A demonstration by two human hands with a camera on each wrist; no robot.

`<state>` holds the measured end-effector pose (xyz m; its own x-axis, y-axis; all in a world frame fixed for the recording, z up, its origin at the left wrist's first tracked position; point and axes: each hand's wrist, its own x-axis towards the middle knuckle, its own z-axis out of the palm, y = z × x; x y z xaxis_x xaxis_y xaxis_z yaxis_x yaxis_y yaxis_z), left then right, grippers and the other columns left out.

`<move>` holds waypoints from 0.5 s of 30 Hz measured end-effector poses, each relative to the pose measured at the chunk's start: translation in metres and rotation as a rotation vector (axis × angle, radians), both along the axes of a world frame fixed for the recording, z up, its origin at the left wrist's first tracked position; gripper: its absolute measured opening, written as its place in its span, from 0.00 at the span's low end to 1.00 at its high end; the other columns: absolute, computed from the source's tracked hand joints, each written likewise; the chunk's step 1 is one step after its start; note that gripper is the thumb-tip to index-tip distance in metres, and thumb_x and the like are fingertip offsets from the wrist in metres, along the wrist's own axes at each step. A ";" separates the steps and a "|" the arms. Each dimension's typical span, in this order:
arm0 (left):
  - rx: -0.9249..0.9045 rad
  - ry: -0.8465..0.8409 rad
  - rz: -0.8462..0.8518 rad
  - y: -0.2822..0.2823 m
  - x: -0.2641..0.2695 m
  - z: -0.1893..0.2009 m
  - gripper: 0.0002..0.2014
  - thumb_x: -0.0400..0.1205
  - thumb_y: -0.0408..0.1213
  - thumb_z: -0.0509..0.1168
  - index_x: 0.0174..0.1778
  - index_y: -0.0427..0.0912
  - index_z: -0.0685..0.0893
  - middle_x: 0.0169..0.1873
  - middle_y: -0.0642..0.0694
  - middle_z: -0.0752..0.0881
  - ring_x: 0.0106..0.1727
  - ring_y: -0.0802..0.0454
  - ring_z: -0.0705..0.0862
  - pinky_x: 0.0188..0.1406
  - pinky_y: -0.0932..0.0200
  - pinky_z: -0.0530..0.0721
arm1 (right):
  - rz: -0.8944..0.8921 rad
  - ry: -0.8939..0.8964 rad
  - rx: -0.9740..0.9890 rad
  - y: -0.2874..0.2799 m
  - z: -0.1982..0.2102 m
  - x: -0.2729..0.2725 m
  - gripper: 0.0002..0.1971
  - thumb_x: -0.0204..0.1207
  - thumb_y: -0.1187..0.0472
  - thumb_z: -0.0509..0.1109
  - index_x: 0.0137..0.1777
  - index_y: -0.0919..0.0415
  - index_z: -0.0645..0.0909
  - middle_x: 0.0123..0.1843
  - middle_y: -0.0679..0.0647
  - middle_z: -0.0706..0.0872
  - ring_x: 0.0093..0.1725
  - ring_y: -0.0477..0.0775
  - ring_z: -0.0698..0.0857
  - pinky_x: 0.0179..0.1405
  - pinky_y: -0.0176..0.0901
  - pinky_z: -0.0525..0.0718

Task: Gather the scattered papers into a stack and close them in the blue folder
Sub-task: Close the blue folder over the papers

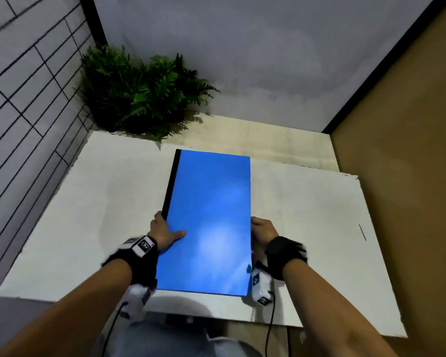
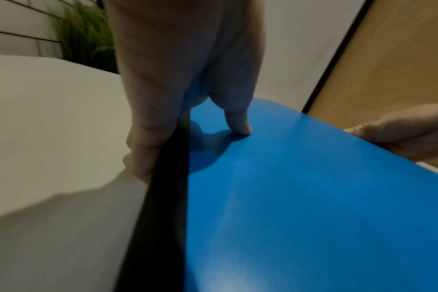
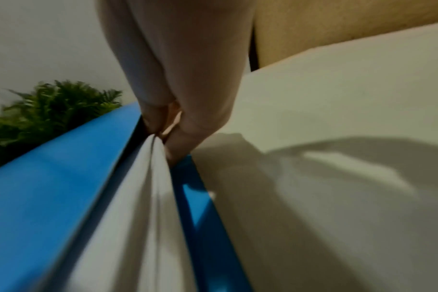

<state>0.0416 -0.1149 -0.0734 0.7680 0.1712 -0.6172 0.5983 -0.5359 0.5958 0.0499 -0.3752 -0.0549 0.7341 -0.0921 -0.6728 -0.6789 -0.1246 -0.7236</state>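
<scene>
The blue folder (image 1: 209, 222) with a black spine (image 1: 171, 184) is closed and held tilted above the white table (image 1: 75, 215). My left hand (image 1: 165, 231) grips its spine edge, thumb on the top cover (image 2: 300, 197) and fingers (image 2: 143, 150) curled under. My right hand (image 1: 263, 230) grips the open edge on the other side. In the right wrist view white papers (image 3: 143, 207) lie between the two blue covers (image 3: 50, 187), and my right fingers (image 3: 180, 144) curl around that edge.
A green fern plant (image 1: 137, 91) stands at the table's back left corner by a tiled wall. A brown panel (image 1: 402, 150) rises on the right. A cable (image 1: 271, 320) hangs near the table's front edge.
</scene>
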 end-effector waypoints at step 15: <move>0.160 0.045 -0.053 -0.020 0.000 0.011 0.50 0.73 0.49 0.70 0.77 0.31 0.43 0.74 0.33 0.58 0.68 0.34 0.72 0.61 0.45 0.78 | 0.013 -0.038 -0.478 0.037 0.013 -0.007 0.27 0.87 0.54 0.42 0.67 0.73 0.74 0.67 0.71 0.79 0.67 0.69 0.77 0.66 0.51 0.71</move>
